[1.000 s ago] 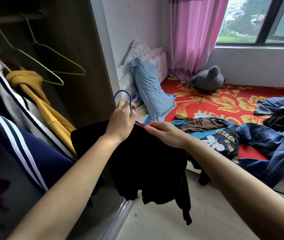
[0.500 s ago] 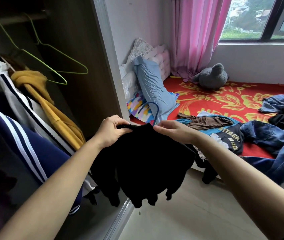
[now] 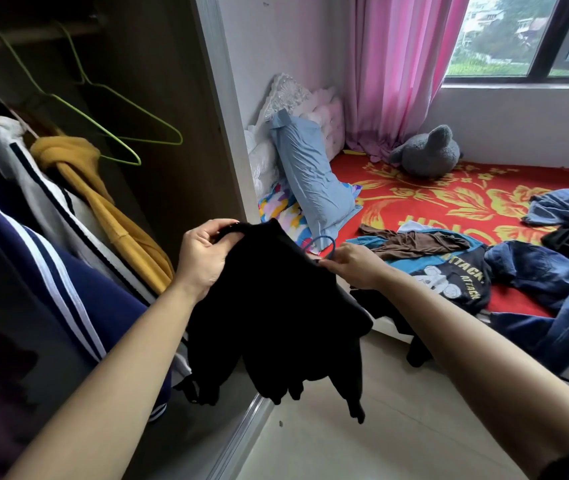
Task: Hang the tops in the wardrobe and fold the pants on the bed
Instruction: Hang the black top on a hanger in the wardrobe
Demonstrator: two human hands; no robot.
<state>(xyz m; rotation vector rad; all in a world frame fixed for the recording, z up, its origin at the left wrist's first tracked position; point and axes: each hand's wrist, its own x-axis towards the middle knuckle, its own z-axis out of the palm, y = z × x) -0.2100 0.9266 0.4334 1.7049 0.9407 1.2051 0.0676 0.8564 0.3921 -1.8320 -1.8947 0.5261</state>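
The wardrobe (image 3: pixel 179 81) stands open on the left, with hung tops and two bare green hangers (image 3: pixel 172 143) on its rail. The bed (image 3: pixel 432 202) on the right carries loose jeans (image 3: pixel 546 282) and other clothes. The black top (image 3: pixel 276 306) hangs in mid-air between the two, in front of the wardrobe opening. The left hand (image 3: pixel 203 258) grips one shoulder of the top; the right hand (image 3: pixel 356 266) pinches the other shoulder. The hook of the blue hanger (image 3: pixel 323 239) protrudes at the collar, just beside the right hand.
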